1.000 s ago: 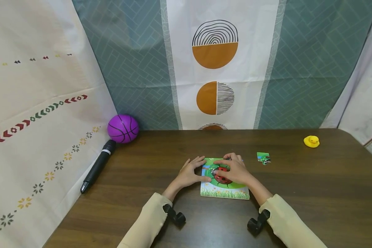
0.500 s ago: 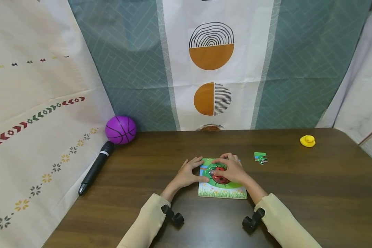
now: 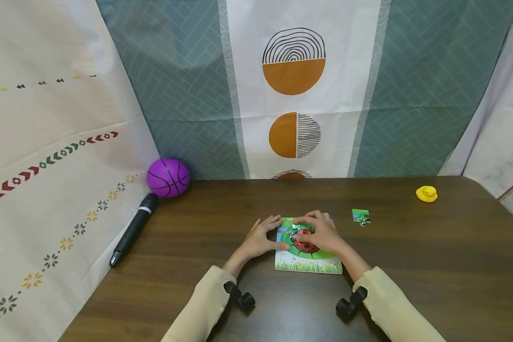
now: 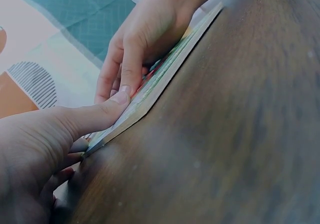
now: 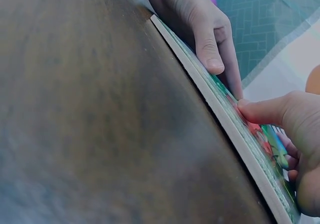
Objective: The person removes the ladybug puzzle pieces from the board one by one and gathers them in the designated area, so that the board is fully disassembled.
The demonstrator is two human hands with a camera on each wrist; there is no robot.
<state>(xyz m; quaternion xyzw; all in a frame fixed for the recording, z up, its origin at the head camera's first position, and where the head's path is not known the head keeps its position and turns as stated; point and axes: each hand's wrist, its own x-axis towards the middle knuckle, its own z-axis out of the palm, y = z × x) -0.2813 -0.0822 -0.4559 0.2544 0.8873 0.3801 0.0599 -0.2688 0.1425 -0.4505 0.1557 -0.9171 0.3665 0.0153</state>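
A wooden jigsaw puzzle board with a ladybug picture lies flat on the table, seen edge-on in both wrist views. My left hand holds its left side, thumb on top and fingers along the edge. Over the ladybug, my right hand has thumb and index finger on a puzzle piece that looks slightly raised; the hand partly hides it. One loose puzzle piece, green with some blue, rests on the table to the right of the board.
A yellow rubber duck sits at the back right of the brown table. At the back left are a purple ball and a large black pen-shaped object. Patterned cloths hang behind and at the left.
Both hands stay at the board in nearly the same pose. Light on the picture between my right thumb and index finger differs slightly; the whole view shifts a little.
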